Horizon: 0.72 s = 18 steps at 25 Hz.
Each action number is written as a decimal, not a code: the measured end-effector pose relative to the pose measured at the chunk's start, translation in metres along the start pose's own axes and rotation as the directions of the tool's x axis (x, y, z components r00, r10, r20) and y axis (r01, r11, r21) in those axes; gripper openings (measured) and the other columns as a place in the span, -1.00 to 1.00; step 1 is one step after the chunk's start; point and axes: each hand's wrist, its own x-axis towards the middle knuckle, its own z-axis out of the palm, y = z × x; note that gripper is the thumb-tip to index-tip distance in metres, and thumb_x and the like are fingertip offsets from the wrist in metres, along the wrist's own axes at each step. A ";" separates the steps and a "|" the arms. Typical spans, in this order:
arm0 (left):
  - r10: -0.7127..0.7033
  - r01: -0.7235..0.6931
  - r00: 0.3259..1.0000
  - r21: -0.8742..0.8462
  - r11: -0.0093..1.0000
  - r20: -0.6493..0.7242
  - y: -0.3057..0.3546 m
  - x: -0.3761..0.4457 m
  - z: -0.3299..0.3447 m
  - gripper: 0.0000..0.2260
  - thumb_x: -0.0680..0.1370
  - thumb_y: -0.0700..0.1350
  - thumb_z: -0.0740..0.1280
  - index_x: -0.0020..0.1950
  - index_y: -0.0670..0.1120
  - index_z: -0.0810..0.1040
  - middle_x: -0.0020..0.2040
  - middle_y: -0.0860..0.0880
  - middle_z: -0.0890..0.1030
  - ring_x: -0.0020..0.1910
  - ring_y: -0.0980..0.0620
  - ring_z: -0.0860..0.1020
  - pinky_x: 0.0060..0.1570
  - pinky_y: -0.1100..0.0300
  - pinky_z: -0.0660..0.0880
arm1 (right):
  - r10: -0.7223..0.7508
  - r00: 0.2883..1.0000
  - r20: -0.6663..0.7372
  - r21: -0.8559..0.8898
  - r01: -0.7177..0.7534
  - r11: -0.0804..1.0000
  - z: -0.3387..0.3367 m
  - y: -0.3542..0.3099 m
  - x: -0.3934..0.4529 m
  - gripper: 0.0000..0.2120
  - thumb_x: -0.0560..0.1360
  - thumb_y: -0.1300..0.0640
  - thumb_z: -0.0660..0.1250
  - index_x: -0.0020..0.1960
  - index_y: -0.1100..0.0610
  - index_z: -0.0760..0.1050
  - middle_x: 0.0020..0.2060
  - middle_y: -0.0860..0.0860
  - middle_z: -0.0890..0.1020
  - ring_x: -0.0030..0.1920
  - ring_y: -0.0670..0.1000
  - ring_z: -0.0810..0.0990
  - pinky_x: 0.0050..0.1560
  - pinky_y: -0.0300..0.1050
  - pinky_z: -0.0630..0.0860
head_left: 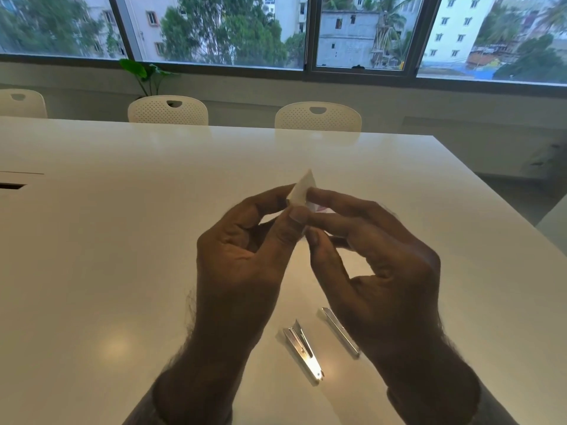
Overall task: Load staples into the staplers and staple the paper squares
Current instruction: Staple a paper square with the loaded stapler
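Big windows across the far wall, trees and buildings outside; three pale chairs (168,110) pushed up to the far side of a long white bench (92,240).

Left hand (242,250): raised above the bench, thumb and fingers curled in, pinching the near-left edge of a small piece of white paper (302,188). Right hand (377,265): fingertips curled onto the same paper from the right, thumb meeting it underneath. Paper stands up between the two hands, one corner pointing away from me. Something pinkish shows behind it; can't tell what.

Below the hands, near my edge of the bench: one metal stapler (303,351), lying flat, looks opened. Just to its right a second metal stapler piece (340,332), partly hidden under my right wrist. Both have their long axes running from far-left to near-right, roughly parallel, apart from each other.

Judgement: the stapler sits below and nearer me than the paper, closer to the right hand, so that hand is the likelier one to drop and take it while the left keeps the paper.
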 end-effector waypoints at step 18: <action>-0.124 0.130 0.991 -0.129 0.983 0.054 -0.006 0.009 -0.008 -0.84 0.37 0.01 0.43 -0.08 0.06 0.72 -0.18 0.00 0.74 -0.20 -0.06 0.72 -0.21 0.11 0.66 | 0.493 0.843 0.214 0.428 -0.535 0.729 -0.021 0.011 0.012 -0.91 0.40 -0.02 0.34 -0.16 -0.13 0.63 -0.32 -0.16 0.70 -0.22 -0.09 0.69 -0.29 -0.30 0.59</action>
